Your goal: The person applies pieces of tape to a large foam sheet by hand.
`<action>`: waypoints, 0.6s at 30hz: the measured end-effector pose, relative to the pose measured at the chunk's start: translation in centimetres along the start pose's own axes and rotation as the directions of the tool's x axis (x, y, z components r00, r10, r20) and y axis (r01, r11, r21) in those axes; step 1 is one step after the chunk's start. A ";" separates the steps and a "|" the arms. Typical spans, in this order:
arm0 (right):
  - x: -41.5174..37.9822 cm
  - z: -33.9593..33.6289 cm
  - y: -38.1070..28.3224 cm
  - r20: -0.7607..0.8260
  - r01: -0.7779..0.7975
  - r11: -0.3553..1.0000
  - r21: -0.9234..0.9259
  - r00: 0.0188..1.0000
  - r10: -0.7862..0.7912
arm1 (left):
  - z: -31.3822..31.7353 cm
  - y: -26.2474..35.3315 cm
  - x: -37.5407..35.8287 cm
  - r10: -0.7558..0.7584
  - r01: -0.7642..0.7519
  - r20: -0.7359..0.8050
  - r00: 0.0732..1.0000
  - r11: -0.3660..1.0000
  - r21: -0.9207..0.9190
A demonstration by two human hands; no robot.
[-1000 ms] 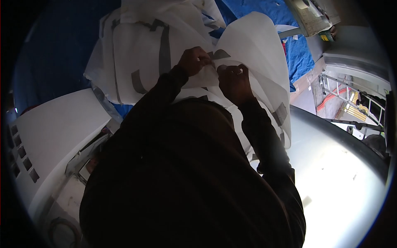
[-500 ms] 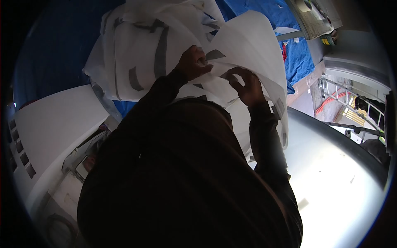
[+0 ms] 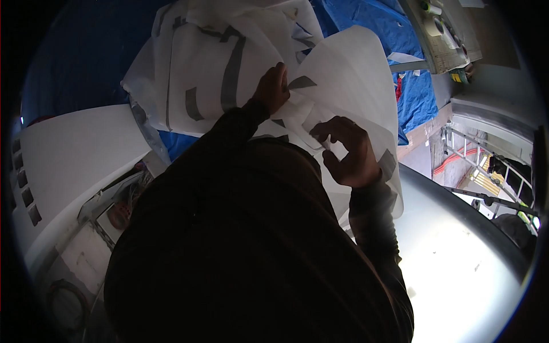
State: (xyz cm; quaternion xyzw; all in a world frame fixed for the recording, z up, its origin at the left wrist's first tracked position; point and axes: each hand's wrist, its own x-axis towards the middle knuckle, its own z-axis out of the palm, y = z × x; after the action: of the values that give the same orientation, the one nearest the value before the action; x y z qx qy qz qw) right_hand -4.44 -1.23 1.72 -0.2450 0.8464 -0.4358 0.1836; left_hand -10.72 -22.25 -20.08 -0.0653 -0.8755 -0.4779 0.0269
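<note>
A large translucent white sheet, folded and bunched, lies in front of me with grey strips on it. My left hand is closed at a fold of the sheet, its fingertips partly hidden. Nearer to my body, my right hand pinches a thin white part of the sheet between thumb and fingers. A pale, creased stretch of sheeting runs between the two hands.
Blue tarpaulin lies under and behind the sheet. A white panel with dark square marks is at left. Tape rolls rest on a board at upper right. A ladder stands at right, beyond a glossy pale curved surface.
My right hand has drawn back toward my body and right, widening the gap between my hands. My left hand has turned, fingers now pointing upward. The view has shifted slightly.
</note>
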 end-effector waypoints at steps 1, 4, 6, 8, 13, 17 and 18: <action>-0.3 -0.3 -0.3 0.242 -0.140 0.975 0.173 0.966 0.096 | -0.2 0.0 0.1 0.045 -0.045 -0.017 0.999 0.999 0.000; 1.0 -0.6 2.4 0.350 -0.054 0.864 0.500 0.926 -0.144 | -0.3 -0.4 -0.3 0.085 -0.085 -0.015 0.996 0.996 0.035; 3.4 1.4 3.4 0.084 -0.165 0.923 0.347 0.986 0.144 | -0.3 -0.9 -0.4 0.087 -0.087 -0.002 0.996 0.994 0.068; 7.1 4.0 6.8 -0.224 0.035 0.925 -0.378 0.966 -0.129 | -0.3 -1.2 -0.7 0.087 -0.094 0.054 0.995 0.986 0.136; 11.7 9.0 13.0 0.114 0.070 0.772 -0.632 0.993 0.004 | -0.9 -1.9 -1.0 0.124 -0.133 0.055 0.991 0.967 0.219; 12.5 9.8 13.3 0.199 0.192 0.568 -0.800 0.979 -0.050 | -1.4 -2.6 -1.9 0.223 -0.250 0.124 0.967 0.928 0.276; 12.6 10.0 13.2 0.186 0.162 0.571 -0.805 0.982 -0.016 | -1.5 -2.6 -2.0 0.213 -0.236 0.111 0.971 0.929 0.283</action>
State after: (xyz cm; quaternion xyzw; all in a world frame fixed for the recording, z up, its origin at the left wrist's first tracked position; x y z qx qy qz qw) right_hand -12.79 -8.33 -15.95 -0.3780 0.9209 0.0151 0.0942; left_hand -9.12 -25.05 -21.65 -0.1791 -0.9240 -0.3331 0.0562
